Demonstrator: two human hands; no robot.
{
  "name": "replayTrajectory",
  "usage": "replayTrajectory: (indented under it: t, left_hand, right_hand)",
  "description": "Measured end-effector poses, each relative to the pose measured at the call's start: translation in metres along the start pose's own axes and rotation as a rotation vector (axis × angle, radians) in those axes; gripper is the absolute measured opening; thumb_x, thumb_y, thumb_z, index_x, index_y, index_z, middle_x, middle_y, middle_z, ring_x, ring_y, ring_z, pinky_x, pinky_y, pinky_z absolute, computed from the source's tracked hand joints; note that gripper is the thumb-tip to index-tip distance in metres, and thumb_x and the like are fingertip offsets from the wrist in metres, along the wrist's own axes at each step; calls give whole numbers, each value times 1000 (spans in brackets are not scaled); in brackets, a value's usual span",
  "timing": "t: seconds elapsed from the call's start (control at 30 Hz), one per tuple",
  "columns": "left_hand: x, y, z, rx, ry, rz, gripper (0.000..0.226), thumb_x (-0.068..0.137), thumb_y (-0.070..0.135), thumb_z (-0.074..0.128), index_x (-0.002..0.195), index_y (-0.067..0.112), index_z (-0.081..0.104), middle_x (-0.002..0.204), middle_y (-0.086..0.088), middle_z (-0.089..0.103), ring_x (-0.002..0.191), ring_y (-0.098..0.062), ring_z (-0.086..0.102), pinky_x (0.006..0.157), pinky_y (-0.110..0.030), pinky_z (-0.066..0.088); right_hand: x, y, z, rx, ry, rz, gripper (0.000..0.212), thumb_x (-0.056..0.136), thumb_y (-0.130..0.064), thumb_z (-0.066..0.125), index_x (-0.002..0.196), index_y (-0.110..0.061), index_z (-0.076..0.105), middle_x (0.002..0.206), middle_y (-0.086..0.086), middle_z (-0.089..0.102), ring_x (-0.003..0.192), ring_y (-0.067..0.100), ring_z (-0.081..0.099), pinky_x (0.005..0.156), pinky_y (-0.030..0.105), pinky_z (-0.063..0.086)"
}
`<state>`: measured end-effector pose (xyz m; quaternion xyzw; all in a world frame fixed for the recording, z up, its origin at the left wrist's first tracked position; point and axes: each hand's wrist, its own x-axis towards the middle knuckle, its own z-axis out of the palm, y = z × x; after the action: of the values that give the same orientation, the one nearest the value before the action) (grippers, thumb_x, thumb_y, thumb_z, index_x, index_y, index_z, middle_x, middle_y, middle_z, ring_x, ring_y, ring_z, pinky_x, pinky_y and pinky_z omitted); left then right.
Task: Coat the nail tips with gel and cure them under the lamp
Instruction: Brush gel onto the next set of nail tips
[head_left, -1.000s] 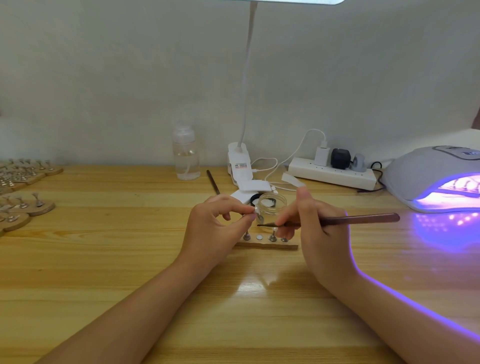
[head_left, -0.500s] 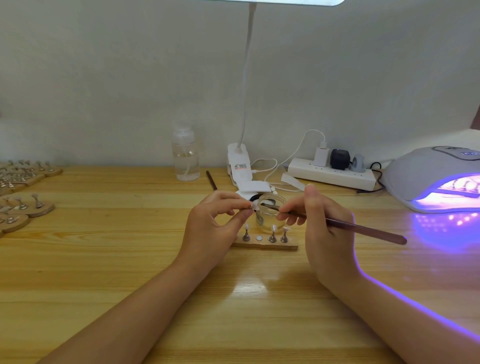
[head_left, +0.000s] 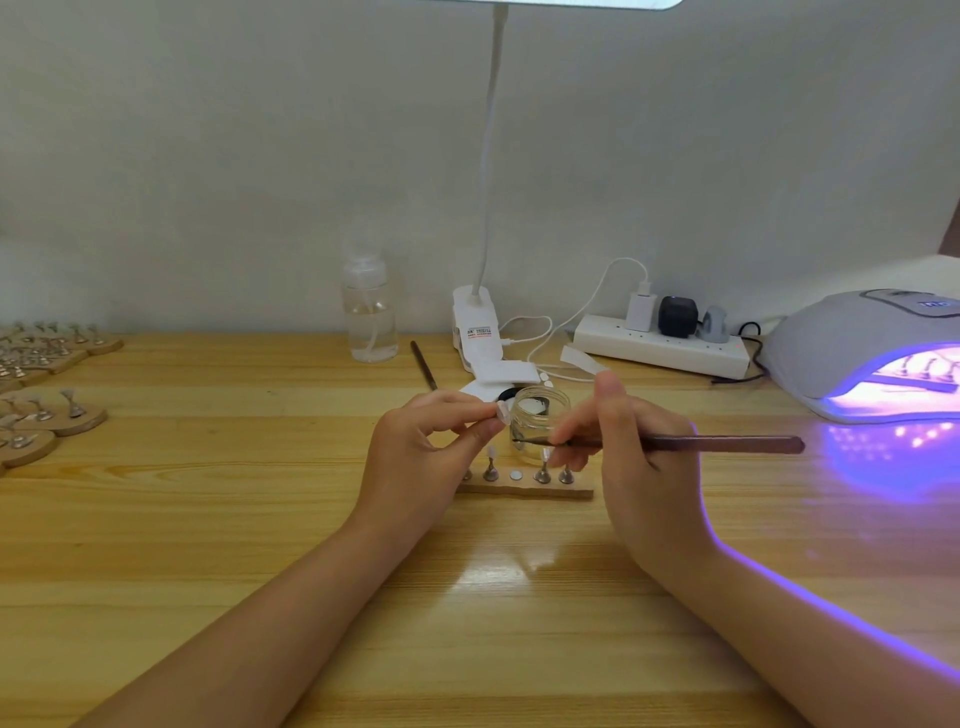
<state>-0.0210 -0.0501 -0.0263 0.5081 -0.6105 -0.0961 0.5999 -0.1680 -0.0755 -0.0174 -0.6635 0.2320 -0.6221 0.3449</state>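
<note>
My left hand (head_left: 431, 447) pinches a small pale nail tip (head_left: 502, 412) on its stand between thumb and fingers, just left of a clear gel jar (head_left: 540, 422). My right hand (head_left: 618, 457) grips a dark brown brush (head_left: 717, 444) that lies nearly level, its bristle end in front of the jar near the tip. Below both hands a wooden holder strip (head_left: 524, 491) carries several metal stands, some with tips. At the right edge the white curing lamp (head_left: 852, 343) glows purple, with tips on a rack inside.
Round wooden holders (head_left: 52, 415) with metal stands crowd the left edge. A clear pump bottle (head_left: 369, 322), a clip desk lamp (head_left: 475, 332), a power strip (head_left: 665, 348) with cables and a spare brush (head_left: 423, 366) line the back of the wooden table (head_left: 208, 519).
My right hand drew the brush out of the jar and levelled it, the bristles now lower in front of the jar. My left hand kept hold of the tip, almost still.
</note>
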Motion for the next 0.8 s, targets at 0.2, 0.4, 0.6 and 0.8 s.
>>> replayTrajectory:
  t: [0.2,0.4,0.6,0.8]
  left_hand:
    - [0,-1,0,-2,-6,-6,23,71,6,72,86,24,70,78,11,66,70,-3,56,68,-8,43]
    - [0,1,-1,22,-11,0,21,72,8,72,83,26,69,77,14,66,72,-2,57,70,-7,43]
    - [-2,6,-2,70,-10,-13,20,69,18,74,78,34,68,78,19,66,88,-2,58,92,-37,42]
    - [-3,10,-1,36,-49,-15,20,63,35,66,82,28,70,77,17,66,88,-2,59,92,-44,41]
  right_hand:
    - [1,0,1,-120,-43,-61,36,89,-38,42,68,-20,65,62,1,65,58,4,58,56,11,43]
    - [2,-2,-2,-38,31,-16,39,87,-42,46,67,-15,66,60,7,65,45,14,57,48,19,47]
    - [2,0,-6,-106,10,5,35,82,-57,45,79,-26,61,63,-2,69,47,12,64,47,19,50]
    - [1,1,-11,-296,-41,-152,34,85,-63,40,76,-37,59,53,-10,62,49,4,62,51,23,51]
